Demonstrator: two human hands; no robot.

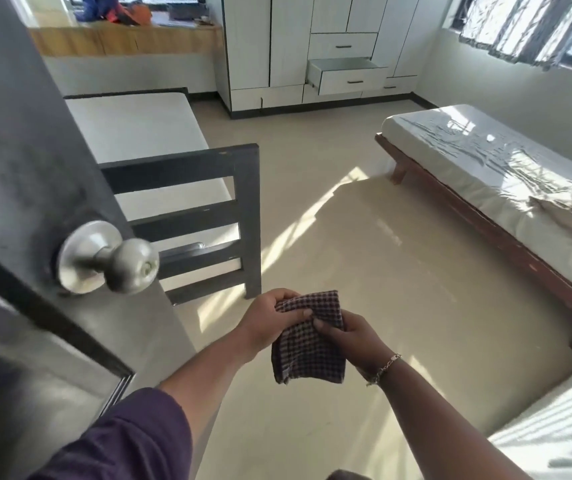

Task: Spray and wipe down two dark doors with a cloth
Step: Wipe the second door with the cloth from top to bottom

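In the lower middle of the frame both hands are holding a checked cloth (308,341). The left hand (270,320) is pinching its upper left edge, and the right hand (353,341) is grasping its right side with the thumb on top. The cloth is hanging down between them above the pale floor (381,271). A dark door (17,168) with a round metal knob (132,265) is standing open along the left side of the frame.
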